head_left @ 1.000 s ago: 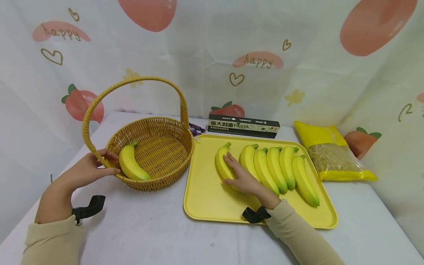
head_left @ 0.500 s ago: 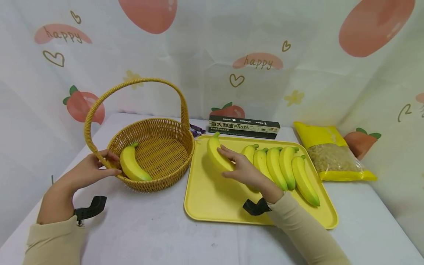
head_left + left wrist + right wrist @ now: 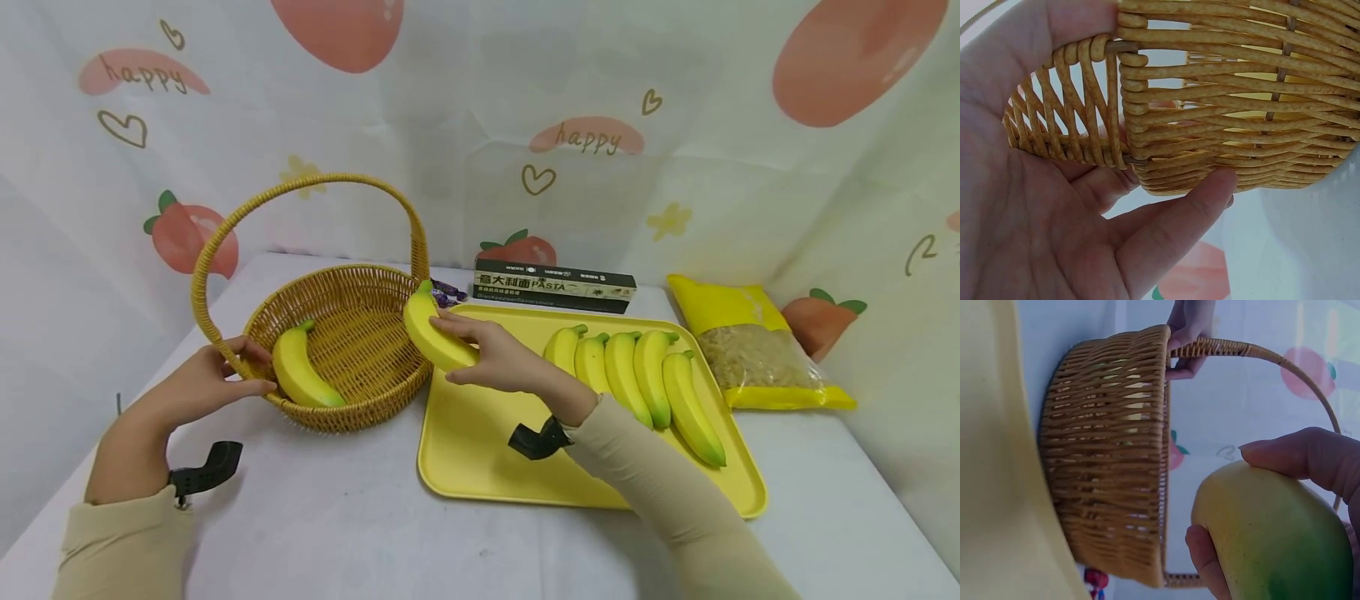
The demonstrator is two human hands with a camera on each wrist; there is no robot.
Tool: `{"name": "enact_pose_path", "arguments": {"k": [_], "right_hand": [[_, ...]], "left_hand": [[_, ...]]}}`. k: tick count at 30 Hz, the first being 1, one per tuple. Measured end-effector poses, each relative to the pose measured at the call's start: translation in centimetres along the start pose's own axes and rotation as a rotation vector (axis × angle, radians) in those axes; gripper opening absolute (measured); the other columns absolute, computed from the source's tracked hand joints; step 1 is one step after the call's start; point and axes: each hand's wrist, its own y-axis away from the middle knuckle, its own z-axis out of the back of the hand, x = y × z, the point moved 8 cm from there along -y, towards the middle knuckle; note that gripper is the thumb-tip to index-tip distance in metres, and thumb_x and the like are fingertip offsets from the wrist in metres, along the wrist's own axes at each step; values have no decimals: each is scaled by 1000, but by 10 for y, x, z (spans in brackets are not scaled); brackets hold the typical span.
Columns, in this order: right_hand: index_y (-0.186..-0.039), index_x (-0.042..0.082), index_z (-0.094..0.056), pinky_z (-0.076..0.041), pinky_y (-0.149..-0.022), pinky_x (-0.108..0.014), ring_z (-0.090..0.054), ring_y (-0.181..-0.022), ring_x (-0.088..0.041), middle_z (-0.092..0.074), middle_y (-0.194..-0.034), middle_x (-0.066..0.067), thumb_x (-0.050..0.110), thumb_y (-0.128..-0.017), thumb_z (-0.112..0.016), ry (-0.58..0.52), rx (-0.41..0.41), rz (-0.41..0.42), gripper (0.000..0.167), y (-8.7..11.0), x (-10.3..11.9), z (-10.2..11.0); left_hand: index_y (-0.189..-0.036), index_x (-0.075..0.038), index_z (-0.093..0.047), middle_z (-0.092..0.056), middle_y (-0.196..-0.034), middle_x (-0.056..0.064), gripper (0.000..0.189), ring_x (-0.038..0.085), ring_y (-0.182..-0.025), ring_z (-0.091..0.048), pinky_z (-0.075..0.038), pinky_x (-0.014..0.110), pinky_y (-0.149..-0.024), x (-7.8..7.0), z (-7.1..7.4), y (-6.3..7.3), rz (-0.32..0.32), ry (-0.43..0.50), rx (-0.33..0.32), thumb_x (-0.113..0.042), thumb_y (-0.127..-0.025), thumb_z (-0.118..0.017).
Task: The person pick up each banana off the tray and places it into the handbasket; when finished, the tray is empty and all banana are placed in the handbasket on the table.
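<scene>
My left hand grips the wicker basket where its tall handle joins the left rim; the left wrist view shows thumb and fingers around the woven handle base. One banana lies inside the basket on that side. In my right hand is another banana, held between thumb and fingers with its stem pointing up and away. This banana overlaps the basket's right rim in the head view. From the right wrist, its greenish end faces the camera, with the basket wall beyond.
Several bananas lie side by side on the right half of a yellow tray. Behind the tray stand a black pasta box and purple-wrapped candies. A yellow bag lies to the tray's right.
My right hand has lifted the leftmost banana off the tray and carried it left to the basket's right rim. My left hand stays on the basket.
</scene>
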Motion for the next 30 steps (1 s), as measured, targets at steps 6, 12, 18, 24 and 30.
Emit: {"name": "enact_pose_path", "arguments": {"k": [6, 12, 18, 24, 30], "right_hand": [[-144, 12, -34, -35, -70, -20, -51, -96, -15, -25, -154, -8, 9, -81, -67, 59, 99, 12, 72, -27, 17, -13], [-144, 12, -33, -33, -70, -19, -41, -77, -12, -25, -154, -6, 8, -82, -66, 92, 206, 30, 70, -53, 35, -24], [-144, 11, -34, -33, -77, -18, -44, -90, -12, -27, -153, -6, 9, -83, -64, 145, 324, 67, 68, -76, 46, -40], [-144, 11, -34, -35, -74, -16, -44, -87, -9, -45, -142, -2, 11, -84, -65, 209, 421, 58, 67, -97, 46, -55], [-143, 12, -36, -39, -66, -16, -44, -81, -10, -49, -128, -3, 10, -83, -66, 147, 464, -53, 67, -119, 39, -66]], "left_hand": [[-109, 2, -55, -61, -101, 14, 37, -8, -87, -47, -43, 53, -89, 1, 0, 1, 2, -5, 2, -21, -84, -69], [-109, 1, -56, -61, -102, 12, 37, -9, -87, -48, -47, 38, -85, 0, 2, 0, 2, -22, 3, -22, -84, -69], [-110, 2, -55, -61, -104, 16, 38, -11, -87, -46, -44, 56, -89, 0, 0, 0, 7, -3, 6, -22, -84, -68], [-110, 3, -54, -60, -104, 17, 38, -12, -87, -46, -41, 62, -91, 0, -1, 0, 4, 7, 5, -21, -84, -68], [-110, 3, -55, -60, -103, 17, 38, -11, -87, -46, -40, 62, -91, 1, 0, -1, 0, 8, 0, -21, -84, -68]]}}
